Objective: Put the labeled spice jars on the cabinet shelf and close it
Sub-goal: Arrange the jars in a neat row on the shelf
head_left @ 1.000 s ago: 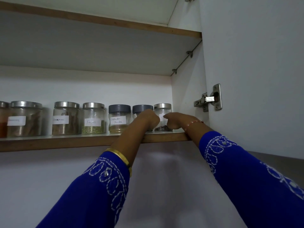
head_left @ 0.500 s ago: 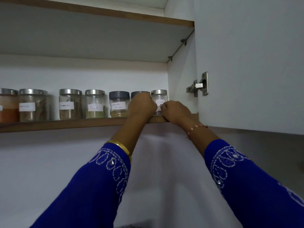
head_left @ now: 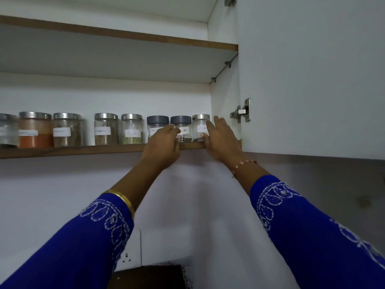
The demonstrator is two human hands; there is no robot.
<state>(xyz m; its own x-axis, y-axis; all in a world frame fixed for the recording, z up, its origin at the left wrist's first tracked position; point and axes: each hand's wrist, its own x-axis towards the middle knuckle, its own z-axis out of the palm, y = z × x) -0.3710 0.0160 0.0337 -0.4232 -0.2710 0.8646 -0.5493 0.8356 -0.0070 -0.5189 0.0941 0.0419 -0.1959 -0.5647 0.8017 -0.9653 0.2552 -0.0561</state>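
Spice jars point(head_left: 108, 130) stand in one row along the cabinet shelf point(head_left: 83, 150), across the left and middle of the frame, and we count them off. At the far left edge a clear jar point(head_left: 7, 130), contents hard to read. Next, the orange powder jar point(head_left: 35, 130), then a brown-filled jar point(head_left: 67, 130), all steel-lidded. The Fennel jar point(head_left: 131, 129) holds green seeds. Two grey-lidded jars follow: the first point(head_left: 156, 126) partly hidden behind our left hand point(head_left: 161, 147), the second point(head_left: 181, 128) showing dark bits at its base. Last on the right, the cloves jar point(head_left: 200, 127), nearly empty, dark pieces at the bottom.

Our left hand hangs loosely curled in front of the grey-lidded pair, holding nothing. Our right hand point(head_left: 220, 140) is spread, straight fingers against the cloves jar's side. The cabinet door point(head_left: 312, 80) stands open at right, its hinge point(head_left: 242, 111) showing.
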